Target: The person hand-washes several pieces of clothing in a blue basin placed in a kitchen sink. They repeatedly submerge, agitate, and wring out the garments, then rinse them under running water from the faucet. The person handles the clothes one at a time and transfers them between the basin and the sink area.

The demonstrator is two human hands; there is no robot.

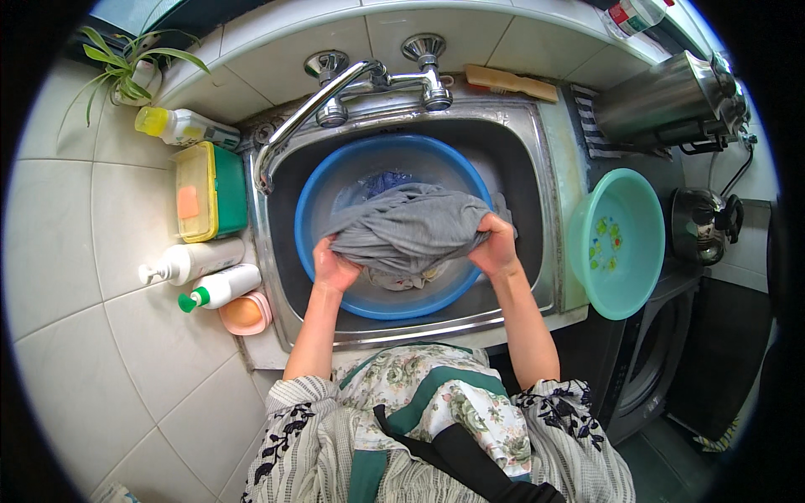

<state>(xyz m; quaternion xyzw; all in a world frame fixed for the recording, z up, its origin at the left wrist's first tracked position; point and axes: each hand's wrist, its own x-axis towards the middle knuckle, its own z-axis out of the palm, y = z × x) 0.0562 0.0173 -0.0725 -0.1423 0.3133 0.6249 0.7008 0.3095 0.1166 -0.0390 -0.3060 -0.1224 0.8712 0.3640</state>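
Stretched between my two hands is a grey cloth garment (409, 229), bunched into folds. My left hand (333, 265) grips its left end, and my right hand (495, 244) grips the right end. Below the garment is a blue-rimmed basin (402, 314), standing in the stainless steel sink (534, 188). A dark blue cloth (388, 182) lies in the basin behind the grey one, and a pale patterned cloth (402, 280) shows in front. Part of the grey fabric reaches over the basin's right rim. Much of the basin's inside is hidden by the garment.
A chrome faucet (314, 113) arches over the sink's left side. Along the left edge stand a yellow-capped bottle (195, 126), a green box (227, 188), pump bottles (207, 258) and a soap dish (264, 320). A brush (512, 83) lies behind; a green basin (619, 283) stands right.
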